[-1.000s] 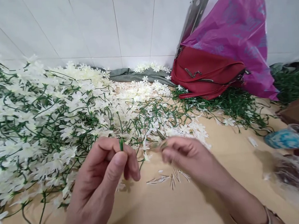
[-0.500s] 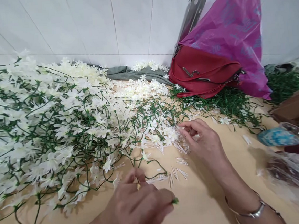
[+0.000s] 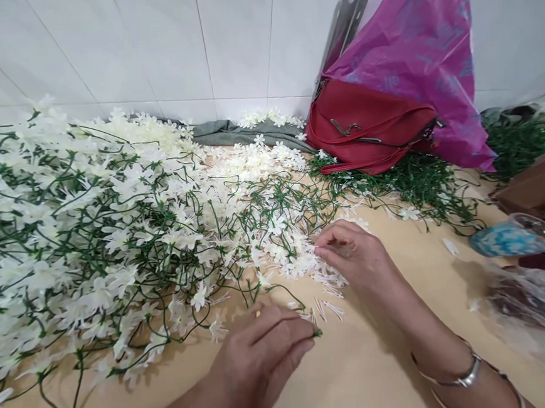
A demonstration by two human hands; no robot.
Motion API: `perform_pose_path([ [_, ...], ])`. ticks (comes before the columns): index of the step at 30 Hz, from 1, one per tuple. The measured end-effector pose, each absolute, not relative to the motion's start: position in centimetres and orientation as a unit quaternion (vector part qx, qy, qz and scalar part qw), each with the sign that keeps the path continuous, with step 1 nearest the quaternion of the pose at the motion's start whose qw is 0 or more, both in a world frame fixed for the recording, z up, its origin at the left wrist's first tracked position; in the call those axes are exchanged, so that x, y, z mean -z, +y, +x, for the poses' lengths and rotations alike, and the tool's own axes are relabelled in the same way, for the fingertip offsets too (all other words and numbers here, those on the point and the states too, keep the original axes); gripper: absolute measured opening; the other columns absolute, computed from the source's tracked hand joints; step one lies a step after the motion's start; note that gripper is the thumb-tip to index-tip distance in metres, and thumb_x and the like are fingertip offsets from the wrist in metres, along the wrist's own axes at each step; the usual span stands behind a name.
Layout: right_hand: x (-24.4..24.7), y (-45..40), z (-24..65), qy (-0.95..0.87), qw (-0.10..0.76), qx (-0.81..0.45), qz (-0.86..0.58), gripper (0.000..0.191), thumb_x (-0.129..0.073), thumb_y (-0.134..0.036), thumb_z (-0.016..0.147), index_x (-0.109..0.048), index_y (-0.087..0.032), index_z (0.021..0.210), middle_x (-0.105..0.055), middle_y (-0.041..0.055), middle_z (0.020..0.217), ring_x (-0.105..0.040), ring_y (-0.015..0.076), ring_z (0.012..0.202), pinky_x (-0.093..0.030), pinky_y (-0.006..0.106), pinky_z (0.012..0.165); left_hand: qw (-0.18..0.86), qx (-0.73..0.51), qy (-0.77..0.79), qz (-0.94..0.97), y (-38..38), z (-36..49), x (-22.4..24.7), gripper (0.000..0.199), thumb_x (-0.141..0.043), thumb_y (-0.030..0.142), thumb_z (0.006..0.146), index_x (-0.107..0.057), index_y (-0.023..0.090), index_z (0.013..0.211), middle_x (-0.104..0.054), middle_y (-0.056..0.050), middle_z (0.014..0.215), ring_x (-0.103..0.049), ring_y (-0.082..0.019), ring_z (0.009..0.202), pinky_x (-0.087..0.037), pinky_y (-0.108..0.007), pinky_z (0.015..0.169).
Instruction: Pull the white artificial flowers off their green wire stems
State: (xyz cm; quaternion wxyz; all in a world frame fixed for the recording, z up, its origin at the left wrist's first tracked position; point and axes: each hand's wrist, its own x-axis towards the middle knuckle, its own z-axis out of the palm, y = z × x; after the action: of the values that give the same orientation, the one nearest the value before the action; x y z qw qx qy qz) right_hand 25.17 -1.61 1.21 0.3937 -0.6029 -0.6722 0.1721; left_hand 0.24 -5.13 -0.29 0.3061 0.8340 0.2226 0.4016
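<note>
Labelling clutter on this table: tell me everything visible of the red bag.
The red bag looks like leather or synthetic, with a matching strap, dark zip-like lines and a small curved metal piece on its front. It sits tilted near the tiled wall. A purple plastic bag overlaps its top and right side; green stems show along its lower edge. Whether it's zipped shut is unclear.

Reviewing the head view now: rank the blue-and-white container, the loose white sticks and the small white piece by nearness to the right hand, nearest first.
From the right hand:
1. Loose white sticks: just below its fingertips.
2. Small white piece: to its right, on the tabletop.
3. Blue-and-white container: farther right.
</note>
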Motion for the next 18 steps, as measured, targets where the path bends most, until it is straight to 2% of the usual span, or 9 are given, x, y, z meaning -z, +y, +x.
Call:
perform_pose_path([
  [5,-2.3,-2.4,24.6,-0.628,0.479,-0.201,-0.580,0.010,-0.076,-0.026,0.090,-0.072,-0.025,0.081,-0.071,0.0026,0.087,-0.063,0.0215,0.084,-0.046,0.036,0.080,0.301,-0.489,0.289,0.766,-4.2,0.2,0.0,0.031,-0.070,0.007,0.093,-0.079,0.027,0.115,-0.081,-0.007,0.097,-0.075,-0.020,0.088,-0.059,-0.029,0.082],
  [8,-2.4,-2.7,24.0,-0.590,0.509,-0.244,-0.578,0.002,-0.075,-0.025,0.091,-0.076,-0.026,0.093,-0.071,0.0017,0.087,-0.062,0.0197,0.082,-0.046,0.035,0.077,0.305,-0.513,0.310,0.741,-3.5,0.2,-0.2,0.025,-0.070,0.007,0.093,-0.079,0.024,0.108,-0.080,-0.006,0.095,-0.074,-0.018,0.087,-0.059,-0.027,0.078],
  [10,-2.3,-2.9,23.6,-0.582,0.518,-0.267,-0.567,0.008,-0.076,-0.024,0.089,-0.078,-0.027,0.096,-0.070,0.0009,0.087,-0.060,0.0186,0.081,-0.046,0.034,0.076,0.311,-0.520,0.320,0.729,-3.2,0.1,-0.2,0.019,-0.071,0.008,0.093,-0.077,0.022,0.104,-0.079,-0.005,0.093,-0.073,-0.016,0.085,-0.058,-0.025,0.077],
  [13,-2.2,-2.9,23.2,-0.602,0.509,-0.277,-0.549,0.005,-0.080,-0.022,0.086,-0.078,-0.026,0.087,-0.068,0.0000,0.083,-0.059,0.0173,0.078,-0.046,0.033,0.074,0.329,-0.516,0.344,0.712,-3.1,0.0,0.0,0.011,-0.072,0.009,0.093,-0.074,0.020,0.096,-0.076,-0.003,0.088,-0.070,-0.014,0.081,-0.055,-0.023,0.075],
  [18,-2.4,-3.1,22.8,-0.593,0.508,-0.309,-0.543,0.007,-0.078,-0.023,0.087,-0.081,-0.028,0.090,-0.076,0.0012,0.090,-0.068,0.0182,0.085,-0.052,0.032,0.078,0.377,-0.508,0.362,0.685,-3.1,0.1,0.3,0.006,-0.073,0.013,0.093,-0.073,0.019,0.092,-0.071,0.000,0.081,-0.066,-0.013,0.074,-0.052,-0.023,0.070],
])
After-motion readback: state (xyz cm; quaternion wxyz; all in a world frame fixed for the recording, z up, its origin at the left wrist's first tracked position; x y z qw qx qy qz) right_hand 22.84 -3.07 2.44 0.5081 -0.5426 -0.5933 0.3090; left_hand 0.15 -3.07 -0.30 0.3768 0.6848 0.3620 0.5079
